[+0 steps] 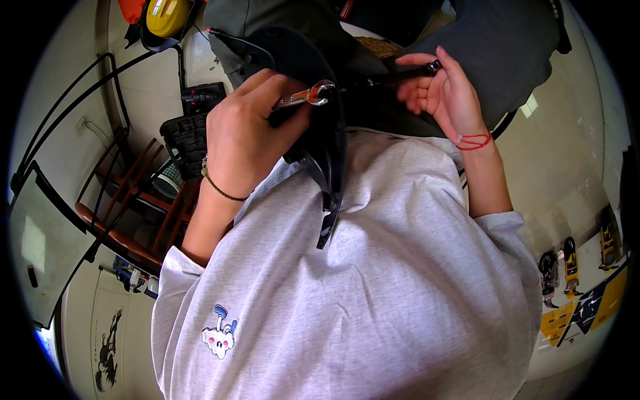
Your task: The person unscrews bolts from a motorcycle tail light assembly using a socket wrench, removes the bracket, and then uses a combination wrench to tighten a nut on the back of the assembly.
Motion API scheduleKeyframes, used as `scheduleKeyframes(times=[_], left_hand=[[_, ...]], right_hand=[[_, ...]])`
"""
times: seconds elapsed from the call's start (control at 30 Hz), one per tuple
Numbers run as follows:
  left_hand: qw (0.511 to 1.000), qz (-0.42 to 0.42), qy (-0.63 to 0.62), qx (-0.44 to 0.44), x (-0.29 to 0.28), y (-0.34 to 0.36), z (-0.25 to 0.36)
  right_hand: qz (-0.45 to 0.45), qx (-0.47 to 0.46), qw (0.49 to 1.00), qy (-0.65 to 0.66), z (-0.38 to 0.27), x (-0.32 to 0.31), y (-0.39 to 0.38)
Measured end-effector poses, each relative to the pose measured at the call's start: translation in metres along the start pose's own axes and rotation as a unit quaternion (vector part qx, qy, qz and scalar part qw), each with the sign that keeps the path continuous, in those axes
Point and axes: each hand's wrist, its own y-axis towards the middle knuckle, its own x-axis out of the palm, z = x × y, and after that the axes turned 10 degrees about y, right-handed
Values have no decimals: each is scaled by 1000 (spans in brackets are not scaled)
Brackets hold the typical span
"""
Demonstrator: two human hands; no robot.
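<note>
Indoors, left hand (243, 137) around spanner (305, 97)

The wrench (303, 97) sits in the left hand's (243, 137) fingers (280, 87), its open end poking out to their right against the curved plate (320, 120). A thin rod (400, 73) runs rightward from that plate into the right hand's (443, 97) fingers. Left of the left fingers, a wooden chair (133, 200); beyond them, an ear defender (167, 17).

Grey short-sleeved shirt (373, 287) with small cartoon patch (220, 332), braided cord bracelet (220, 188), red string bracelet (474, 141).
</note>
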Motion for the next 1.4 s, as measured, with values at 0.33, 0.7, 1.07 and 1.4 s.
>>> scheduleKeyframes(times=[0.33,0.7,1.07,1.4], left_hand=[[998,-10,4,60,3,2,-6],[996,-22,-67,55,-28,0,-15],[981,40,131,137,-35,-25,-42],[964,79,198,157,-24,-19,-36]], right_hand=[[41,-10,999,5,10,4,-5],[39,-24,999,-14,7,8,-3],[28,-19,999,-15,4,9,2],[59,-20,998,-29,2,17,0]])
